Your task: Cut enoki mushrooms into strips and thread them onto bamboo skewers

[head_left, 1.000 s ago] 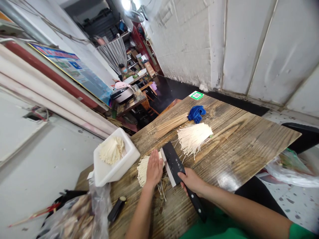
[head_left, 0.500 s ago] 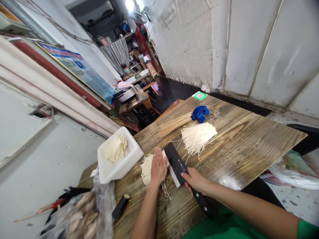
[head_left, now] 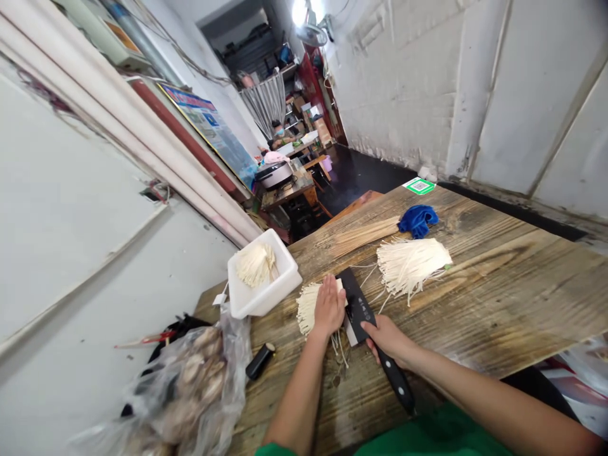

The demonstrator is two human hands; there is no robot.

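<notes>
The left hand (head_left: pixel 329 307) lies flat, fingers (head_left: pixel 329 288) together and pointing forward; the right hand (head_left: pixel 387 339) curls closed, its forearm (head_left: pixel 468 385) slanting in from the lower right.

Through my distant camera, I take the worn wooden bench (head_left: pixel 513 291) as my bearing. Left of it I get a scuffed white wall (head_left: pixel 95 304), with a thick pale roll (head_left: pixel 118 125) slanting along it and a blue poster (head_left: pixel 209 126) farther back. Past the bench's far edge I see dark floor (head_left: pixel 365 168), a smaller table (head_left: pixel 303 183), and a striped curtain (head_left: pixel 266 101) deeper in. Right of the bench I have a stained whitish wall (head_left: pixel 399 95); high beyond it, a bright lamp (head_left: pixel 300 11) glares.
</notes>
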